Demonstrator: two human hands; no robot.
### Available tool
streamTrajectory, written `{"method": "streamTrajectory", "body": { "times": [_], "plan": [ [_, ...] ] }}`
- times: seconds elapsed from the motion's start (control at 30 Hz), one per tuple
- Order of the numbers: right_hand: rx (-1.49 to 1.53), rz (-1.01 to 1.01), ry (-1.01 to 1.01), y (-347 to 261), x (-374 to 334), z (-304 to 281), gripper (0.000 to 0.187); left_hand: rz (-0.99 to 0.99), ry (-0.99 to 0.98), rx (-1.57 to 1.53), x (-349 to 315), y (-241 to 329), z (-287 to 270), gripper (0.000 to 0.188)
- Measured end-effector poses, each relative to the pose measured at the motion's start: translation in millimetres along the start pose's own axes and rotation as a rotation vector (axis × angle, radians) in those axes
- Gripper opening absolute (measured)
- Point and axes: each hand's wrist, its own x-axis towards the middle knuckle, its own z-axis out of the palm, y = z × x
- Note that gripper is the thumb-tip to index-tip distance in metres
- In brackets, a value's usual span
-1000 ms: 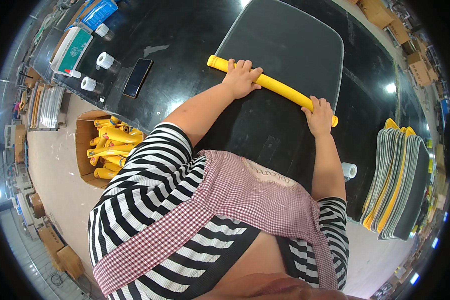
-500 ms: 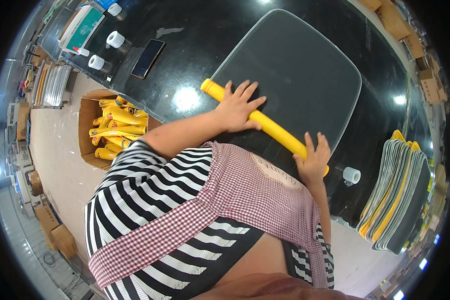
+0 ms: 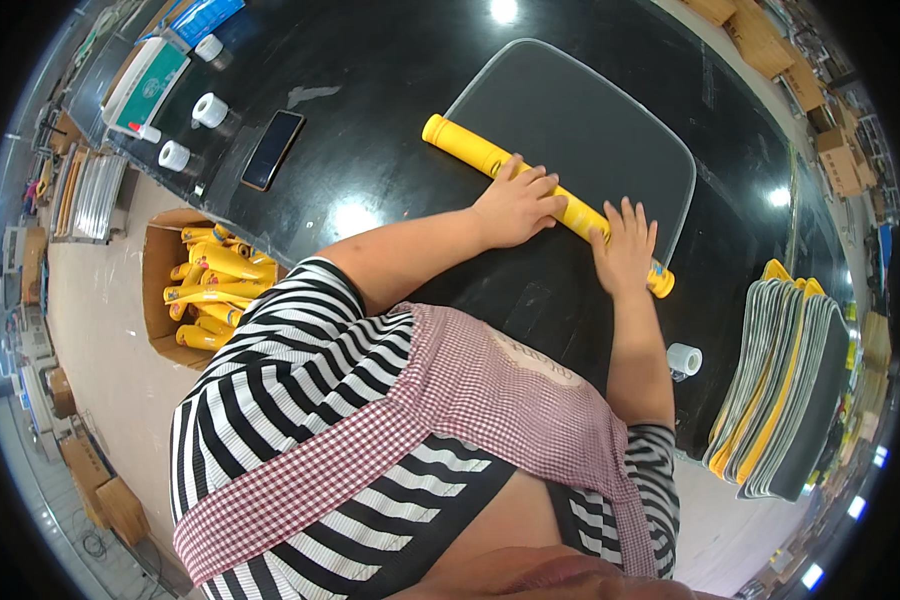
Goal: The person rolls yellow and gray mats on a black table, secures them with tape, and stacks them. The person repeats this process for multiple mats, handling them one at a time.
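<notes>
On the black table lies a dark grey mat (image 3: 580, 115) with rounded corners and a pale bound edge. Its near part is wound into a yellow roll (image 3: 462, 143), which slants from upper left to lower right. My left hand (image 3: 515, 208) rests on the middle of this roll, fingers stretched over the top and not wrapped round it. Nearer the roll's right end, my right hand (image 3: 626, 250) lies flat across it with the fingers apart. Both hands cover parts of the yellow surface.
A cardboard box (image 3: 160, 290) of rolled yellow mats stands left of the table. A phone (image 3: 273, 150) and several white tape rolls (image 3: 210, 110) lie on the table's left side. One tape roll (image 3: 684, 360) and a stack of mats (image 3: 775, 385) are at the right.
Both hands have moved away from me, and the yellow roll has turned forward and grown thicker. Less of the grey mat lies flat. My left hand's fingers are closer together.
</notes>
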Motion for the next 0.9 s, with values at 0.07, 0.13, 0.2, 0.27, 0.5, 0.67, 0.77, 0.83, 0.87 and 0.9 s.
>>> {"method": "streamTrajectory", "body": {
  "times": [0.07, 0.13, 0.2, 0.27, 0.5, 0.67, 0.77, 0.83, 0.87, 0.9],
  "plan": [
    [0.040, 0.084, -0.012, 14.8, 30.0, 4.8, 0.058, -0.022, 0.164, 0.172, 3.7, 6.8, 9.9, 0.063],
    [0.157, 0.237, -0.082, 15.0, 53.0, -10.6, 0.057, -0.154, -0.071, 0.106, 39.2, 2.1, -0.2, 0.078],
    [0.098, 0.272, -0.167, -7.0, 59.6, -19.1, 0.057, -0.232, -0.213, 0.066, 76.2, -14.9, -6.3, 0.089],
    [0.048, 0.176, 0.054, -11.0, 52.3, -2.8, 0.056, -0.154, -0.200, 0.065, 97.1, -37.9, -2.8, 0.087],
    [0.006, 0.097, 0.047, 15.2, 61.9, 4.8, 0.059, -0.004, -0.293, 0.008, 118.0, -50.1, -7.5, 0.063],
    [0.133, 0.013, 0.020, -15.8, 3.6, -15.2, 0.064, 0.035, -0.224, -0.035, 45.1, -17.6, -16.9, 0.059],
    [0.210, -0.015, -0.007, -55.9, -78.1, -33.0, 0.068, 0.015, -0.324, -0.152, -30.9, 30.4, -34.3, 0.060],
    [0.229, 0.051, -0.275, -75.7, -121.9, -47.5, 0.072, 0.044, -0.362, -0.263, -79.8, 52.3, -35.2, 0.060],
    [0.221, 0.101, -0.434, -82.7, -127.4, -55.7, 0.072, 0.031, -0.360, -0.298, -94.4, 58.4, -36.9, 0.060],
    [0.187, 0.142, -0.541, -86.8, -127.9, -65.2, 0.074, 0.045, -0.361, -0.338, -103.2, 62.8, -39.1, 0.060]
  ]
}}
